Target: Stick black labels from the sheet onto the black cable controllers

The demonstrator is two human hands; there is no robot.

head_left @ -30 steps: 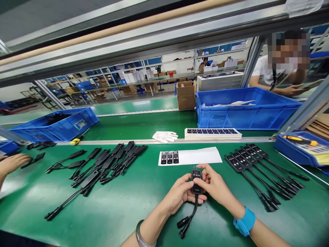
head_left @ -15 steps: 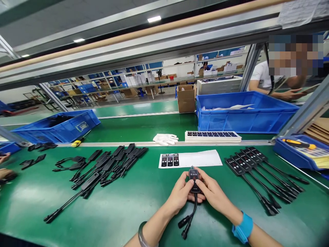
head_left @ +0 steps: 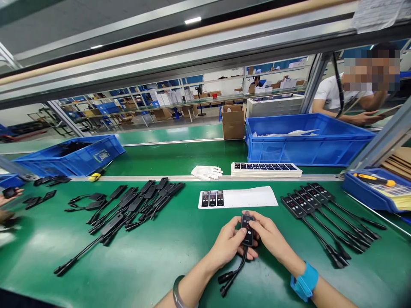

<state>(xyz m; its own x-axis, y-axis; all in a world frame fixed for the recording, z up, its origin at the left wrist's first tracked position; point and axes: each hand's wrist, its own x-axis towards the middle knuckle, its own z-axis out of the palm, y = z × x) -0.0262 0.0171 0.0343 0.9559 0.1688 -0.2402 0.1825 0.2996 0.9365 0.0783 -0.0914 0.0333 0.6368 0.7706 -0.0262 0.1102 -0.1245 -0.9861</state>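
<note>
A black cable controller (head_left: 247,231) with a labelled face and two short plug leads is held between both hands above the green bench. My left hand (head_left: 228,240) grips its left side, thumb on the face. On its right side and upper edge, my right hand (head_left: 268,233) has its fingers closed, thumb near the top of the label. Just beyond lies a white label sheet (head_left: 250,197) carrying three black stickers (head_left: 212,199). Labelled controllers (head_left: 305,201) lie in a row to the right. On the left is a pile of controllers (head_left: 135,201) whose visible faces look plain black.
A white glove (head_left: 207,172) and a stack of label sheets (head_left: 266,170) lie at the bench's back rail. Blue bins (head_left: 308,143) stand behind; a smaller blue tray (head_left: 369,188) is at right. Another person's hand (head_left: 11,194) shows at far left; a co-worker sits at back right.
The controller has shifted slightly right and tilted in my hands. My right thumb has moved up toward the top of its label. At far left, another person's hand now holds a black piece.
</note>
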